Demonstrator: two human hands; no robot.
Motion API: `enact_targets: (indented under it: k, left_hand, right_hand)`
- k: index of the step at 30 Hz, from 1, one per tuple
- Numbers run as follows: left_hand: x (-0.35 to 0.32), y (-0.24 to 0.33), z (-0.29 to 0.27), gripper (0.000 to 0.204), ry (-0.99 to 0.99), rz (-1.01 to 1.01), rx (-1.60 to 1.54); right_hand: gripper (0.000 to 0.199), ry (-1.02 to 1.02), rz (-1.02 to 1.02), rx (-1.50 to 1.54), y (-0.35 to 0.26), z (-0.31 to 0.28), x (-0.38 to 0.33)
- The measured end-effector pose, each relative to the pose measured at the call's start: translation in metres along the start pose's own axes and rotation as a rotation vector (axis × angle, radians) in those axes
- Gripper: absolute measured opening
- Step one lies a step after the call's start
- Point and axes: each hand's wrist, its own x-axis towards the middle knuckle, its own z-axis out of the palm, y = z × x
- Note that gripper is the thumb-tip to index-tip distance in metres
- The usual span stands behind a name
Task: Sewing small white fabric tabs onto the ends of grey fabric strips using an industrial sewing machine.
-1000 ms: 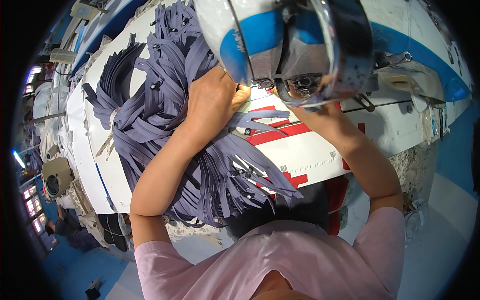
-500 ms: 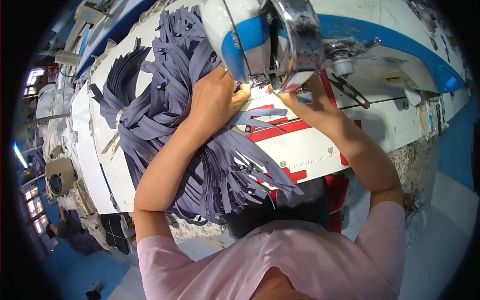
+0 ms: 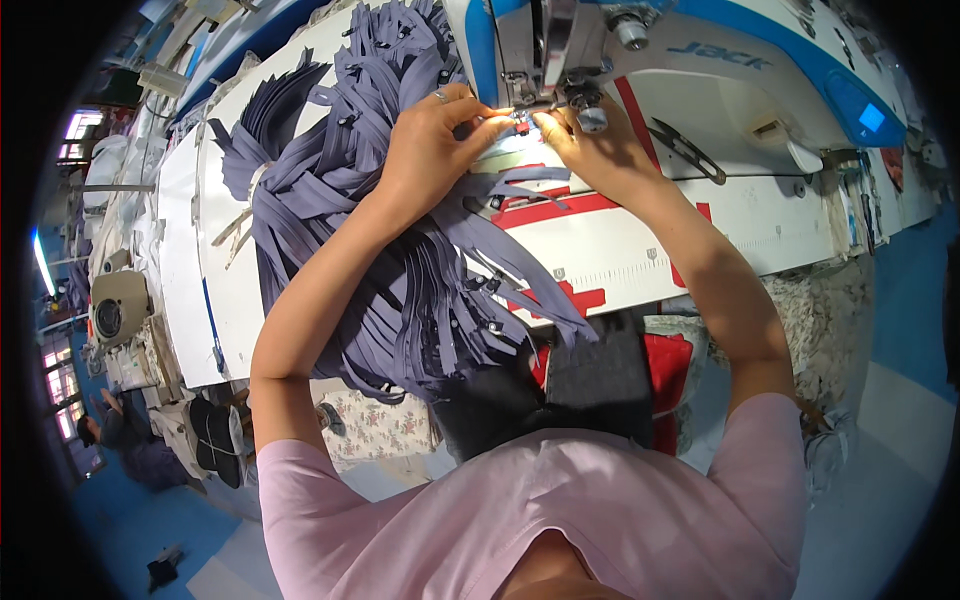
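At the needle area of a white and blue sewing machine (image 3: 700,55), my two hands are close together. My left hand (image 3: 430,145) is closed, with thumb and forefinger pinched at the left side of the presser foot. From the other side my right hand (image 3: 600,150) also pinches close to the foot. A tiny dark and reddish piece (image 3: 521,126) shows between the fingertips, too small to name. Beside and under my left forearm lies a large bundle of grey-purple zippers (image 3: 390,270) with dark sliders; several loose ends reach toward the needle area.
Red tape strips (image 3: 560,208) and a printed ruler scale mark the white table (image 3: 740,235). Right of my right hand lies a dark slotted metal tool (image 3: 688,150). A blue pen-like stick (image 3: 212,325) rests at the left. Another person (image 3: 130,440) is far left.
The view has shifted, showing more of the machine's arm. My fingertips have come closer together and are now more visible at the presser foot. The zipper bundle stays on the table.
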Motion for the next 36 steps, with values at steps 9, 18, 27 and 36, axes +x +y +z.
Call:
enact_targets:
  k: [9, 18, 27, 36]
  left_hand:
    - [-0.013, 0.037, 0.002, 0.027, -0.025, -0.688, -1.114]
    - [-0.021, 0.05, 0.012, 0.008, 0.066, -0.654, -1.027]
    - [-0.062, 0.069, 0.008, 0.017, -0.09, 0.099, 0.166]
    - [-0.036, 0.063, 0.009, 0.027, 0.071, 0.565, 0.467]
  right_hand:
    - [0.013, 0.082, 0.047, 0.1, 0.0, 0.002, 0.001]
    - [0.013, 0.08, 0.145, 0.227, -0.015, -0.027, -0.015]
    - [0.019, -0.133, 0.596, 1.714, -0.06, -0.031, -0.033]
    - [0.015, 0.103, 0.273, 0.438, -0.061, -0.036, -0.064]
